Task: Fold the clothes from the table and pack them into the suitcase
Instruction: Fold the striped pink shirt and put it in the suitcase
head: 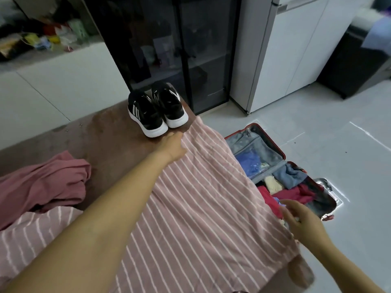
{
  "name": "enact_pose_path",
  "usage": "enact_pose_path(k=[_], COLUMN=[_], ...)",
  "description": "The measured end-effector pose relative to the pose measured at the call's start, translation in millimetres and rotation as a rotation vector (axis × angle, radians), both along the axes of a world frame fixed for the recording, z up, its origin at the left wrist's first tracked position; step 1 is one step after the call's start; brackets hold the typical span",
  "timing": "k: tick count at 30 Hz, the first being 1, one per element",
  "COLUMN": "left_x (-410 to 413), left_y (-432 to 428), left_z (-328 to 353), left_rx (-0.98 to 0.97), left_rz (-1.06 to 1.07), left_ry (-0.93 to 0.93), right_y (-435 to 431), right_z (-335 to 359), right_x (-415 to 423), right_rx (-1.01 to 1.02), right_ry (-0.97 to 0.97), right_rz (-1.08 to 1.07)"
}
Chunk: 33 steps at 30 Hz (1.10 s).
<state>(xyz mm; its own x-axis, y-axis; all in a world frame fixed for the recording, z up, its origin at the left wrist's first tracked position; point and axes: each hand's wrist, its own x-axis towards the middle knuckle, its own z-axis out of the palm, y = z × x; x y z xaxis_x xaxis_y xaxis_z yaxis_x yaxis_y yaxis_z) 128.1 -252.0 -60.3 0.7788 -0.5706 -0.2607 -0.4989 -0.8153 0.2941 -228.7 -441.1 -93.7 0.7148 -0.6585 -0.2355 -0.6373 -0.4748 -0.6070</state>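
Note:
A pink garment with white stripes (201,197) lies spread over the brown table (110,136), its right side hanging over the table edge. My left hand (172,148) reaches far forward and grips its far edge, close to the shoes. My right hand (300,220) holds the garment's right edge near me, above the suitcase. The open red suitcase (277,151) lies on the floor to the right, holding blue, grey, cream and dark red clothes. A plain dusty-pink garment (42,182) sits crumpled at the table's left.
A pair of black sneakers with white soles (156,113) stands at the table's far end. Behind it is a dark glass-door cabinet (169,49), with a white cabinet (285,49) to its right. Pale tiled floor (317,123) surrounds the suitcase.

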Motion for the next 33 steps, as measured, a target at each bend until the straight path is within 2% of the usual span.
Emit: enact_pose_path(k=[5, 8, 11, 13, 15, 18, 21, 23, 24, 26, 31, 33], left_x=[16, 33, 51, 58, 60, 60, 58, 58, 58, 58, 31, -1], left_y=[-68, -98, -117, -122, -123, -127, -130, -126, -122, -115, -89, -70], left_z=[6, 0, -12, -19, -21, -15, 9, 22, 25, 22, -11, -21], left_rx=[-0.030, -0.058, 0.018, 0.120, 0.149, -0.076, -0.443, -0.637, -0.668, -0.586, -0.273, -0.174], left_rz=[-0.035, -0.004, 0.057, 0.099, 0.109, 0.161, 0.285, 0.327, 0.329, 0.294, 0.155, 0.069], left_ry=[-0.043, -0.059, 0.005, 0.054, 0.015, -0.024, -0.099, -0.158, -0.175, -0.155, -0.043, 0.012], right_y=[-18, -20, -22, -23, -25, -31, -43, -49, -50, -47, -39, -35], right_z=[-35, -56, -68, -80, -87, -76, -57, -47, -46, -41, -41, -39], right_x=[8, 11, 8, 2, 0, 8, 6, -6, -12, -21, -19, -11], right_rx=[0.437, 0.600, 0.732, 0.823, 0.880, 0.792, 0.530, 0.373, 0.321, 0.301, 0.421, 0.353], right_ry=[0.253, 0.397, 0.511, 0.478, 0.344, 0.078, -0.186, -0.278, -0.287, -0.275, -0.151, -0.067], right_rz=[-0.233, -0.316, -0.380, -0.435, -0.504, -0.583, -0.690, -0.752, -0.760, -0.755, -0.573, -0.461])
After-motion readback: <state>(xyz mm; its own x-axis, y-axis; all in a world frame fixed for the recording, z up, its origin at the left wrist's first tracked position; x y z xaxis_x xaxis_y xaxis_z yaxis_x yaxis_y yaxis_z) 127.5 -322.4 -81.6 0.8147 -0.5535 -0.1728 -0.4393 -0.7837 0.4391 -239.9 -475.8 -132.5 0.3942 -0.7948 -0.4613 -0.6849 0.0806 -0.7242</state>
